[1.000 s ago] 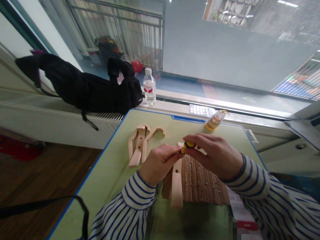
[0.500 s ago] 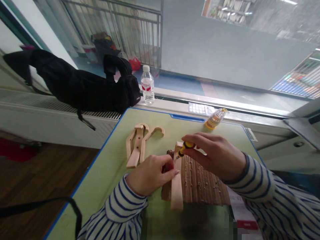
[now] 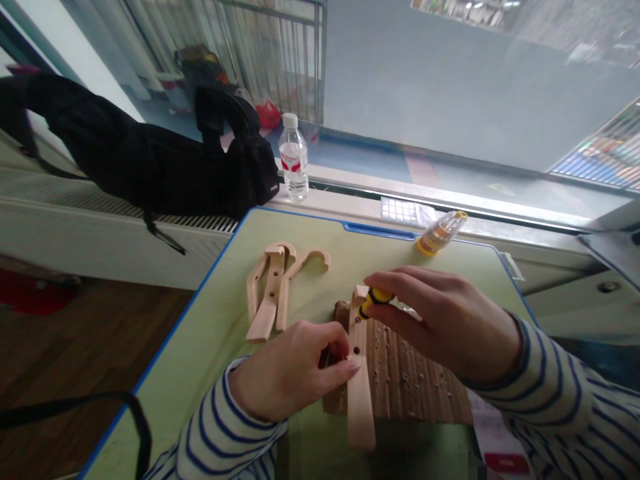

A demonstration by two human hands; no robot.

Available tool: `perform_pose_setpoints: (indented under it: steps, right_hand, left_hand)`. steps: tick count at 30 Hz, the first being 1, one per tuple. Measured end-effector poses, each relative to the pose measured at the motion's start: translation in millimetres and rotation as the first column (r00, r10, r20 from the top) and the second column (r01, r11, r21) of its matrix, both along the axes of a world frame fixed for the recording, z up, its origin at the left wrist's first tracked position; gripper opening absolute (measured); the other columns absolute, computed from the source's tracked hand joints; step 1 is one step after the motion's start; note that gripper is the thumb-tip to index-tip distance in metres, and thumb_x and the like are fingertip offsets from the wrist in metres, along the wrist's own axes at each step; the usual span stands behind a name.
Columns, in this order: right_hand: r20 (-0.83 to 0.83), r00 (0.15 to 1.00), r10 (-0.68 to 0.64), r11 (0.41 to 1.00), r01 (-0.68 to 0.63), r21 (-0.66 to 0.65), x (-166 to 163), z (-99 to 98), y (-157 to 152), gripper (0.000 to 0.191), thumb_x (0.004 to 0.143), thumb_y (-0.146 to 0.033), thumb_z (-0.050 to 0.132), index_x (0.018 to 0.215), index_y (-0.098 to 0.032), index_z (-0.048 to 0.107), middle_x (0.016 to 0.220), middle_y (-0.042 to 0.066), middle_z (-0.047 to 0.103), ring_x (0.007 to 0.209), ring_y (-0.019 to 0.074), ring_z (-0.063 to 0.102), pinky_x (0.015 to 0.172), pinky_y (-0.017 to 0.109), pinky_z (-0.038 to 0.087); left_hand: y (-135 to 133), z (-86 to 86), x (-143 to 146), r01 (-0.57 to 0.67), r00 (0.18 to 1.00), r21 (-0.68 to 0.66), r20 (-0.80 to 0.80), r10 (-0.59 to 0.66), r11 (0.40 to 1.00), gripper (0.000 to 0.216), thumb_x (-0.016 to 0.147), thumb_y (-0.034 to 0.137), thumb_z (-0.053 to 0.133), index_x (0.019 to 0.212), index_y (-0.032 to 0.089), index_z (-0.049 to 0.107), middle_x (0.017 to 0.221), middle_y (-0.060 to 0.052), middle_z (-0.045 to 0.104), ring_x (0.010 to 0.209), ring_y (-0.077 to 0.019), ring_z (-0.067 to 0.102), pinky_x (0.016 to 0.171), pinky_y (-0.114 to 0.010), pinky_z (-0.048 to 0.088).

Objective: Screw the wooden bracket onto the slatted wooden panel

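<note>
Pale green with a blue rim, the desk (image 3: 215, 310) fills the lower middle of my feed. Closest to me, a dark strap (image 3: 135, 407) hangs across the lower left corner. Between two striped sleeves I have the wooden piece (image 3: 361, 407), lying lengthwise over the left part of a corrugated brown board (image 3: 415, 380), its near end jutting past the board's edge.

I see the left hand (image 3: 295, 367) coming in low from the left, back upward, forefinger curled and thumb tip resting on the wood; I can't tell whether its grip pinches anything. Farther up, the right hand (image 3: 445, 320) arches in from the right, thumb and fingers pinching the yellow-and-black screwdriver (image 3: 377, 298), which slants down to a dark spot near the wood's far end.

Against the frame half a second back, I find the left thumb nearer me along the wood, baring a hole it covered; a second back, those fingers were up at the screwdriver's tip. The right hand keeps its pinch there.

Left of the work, three wooden hooks (image 3: 274, 287) lie bunched. Beyond them I get an amber-filled bottle (image 3: 443, 233) at the desk's far edge, then a water bottle (image 3: 294, 163) just beside a black bag (image 3: 150, 160) along the window.
</note>
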State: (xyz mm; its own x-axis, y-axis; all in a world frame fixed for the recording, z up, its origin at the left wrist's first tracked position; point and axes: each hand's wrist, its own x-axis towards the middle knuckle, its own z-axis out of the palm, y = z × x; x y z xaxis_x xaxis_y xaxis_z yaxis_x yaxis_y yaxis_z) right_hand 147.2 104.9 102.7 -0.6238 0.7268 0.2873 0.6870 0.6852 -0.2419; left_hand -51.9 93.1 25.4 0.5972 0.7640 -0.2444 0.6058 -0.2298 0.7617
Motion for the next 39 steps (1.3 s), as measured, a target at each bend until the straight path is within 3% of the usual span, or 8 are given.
perform_pose_setpoints:
  steps: [13, 22, 29, 39]
  right_hand:
    - [0.004, 1.0, 0.008, 1.0, -0.008, 0.019, 1.5, -1.2, 2.3, 0.022, 0.087, -0.028, 0.048, 0.103, -0.015, 0.057, 0.088, 0.005, 0.066, 0.074, 0.0131, 0.061, 0.066, 0.025, 0.047]
    - [0.007, 1.0, 0.011, 0.999, -0.011, 0.031, -1.1, -2.9, 4.7, 0.022, 0.088, -0.029, 0.046, 0.102, -0.016, 0.057, 0.086, 0.006, 0.066, 0.073, 0.0133, 0.061, 0.066, 0.025, 0.047]
    - [0.018, 1.0, 0.009, 0.999, -0.009, 0.036, -1.7, -3.5, 5.2, 0.021, 0.088, -0.029, 0.046, 0.1, -0.016, 0.057, 0.085, 0.005, 0.066, 0.071, 0.0133, 0.06, 0.064, 0.025, 0.046]
    - [0.017, 1.0, 0.015, 0.999, -0.016, 0.031, -2.9, -2.9, 5.4, 0.021, 0.087, -0.029, 0.048, 0.1, -0.015, 0.057, 0.084, 0.005, 0.065, 0.07, 0.0131, 0.059, 0.064, 0.025, 0.045]
  left_hand:
    - [0.0, 7.2, 1.9, -0.004, 1.0, -0.035, 0.01, 0.004, 0.999, 0.021, 0.081, 0.039, 0.052, 0.08, 0.02, 0.06, 0.064, 0.004, 0.06, 0.053, -0.0085, 0.051, 0.048, -0.019, 0.033]
    - [-1.5, 2.9, 3.4, 0.035, 0.988, -0.008, 0.15, -0.034, 0.999, 0.024, 0.082, 0.036, 0.049, 0.09, 0.021, 0.066, 0.066, 0.002, 0.062, 0.059, -0.0105, 0.055, 0.054, -0.02, 0.037]
    - [0.4, 3.8, 6.6, 0.137, 0.978, 0.075, 0.147, -0.147, 0.988, 0.025, 0.084, 0.033, 0.047, 0.078, 0.023, 0.069, 0.067, 0.0, 0.063, 0.062, -0.0111, 0.056, 0.058, -0.02, 0.038]
    - [-0.9, 3.7, 8.2, 0.154, 0.977, 0.103, 0.131, -0.166, 0.983, 0.028, 0.086, 0.029, 0.045, 0.072, 0.022, 0.069, 0.069, 0.0, 0.062, 0.065, -0.0113, 0.057, 0.061, -0.02, 0.038]
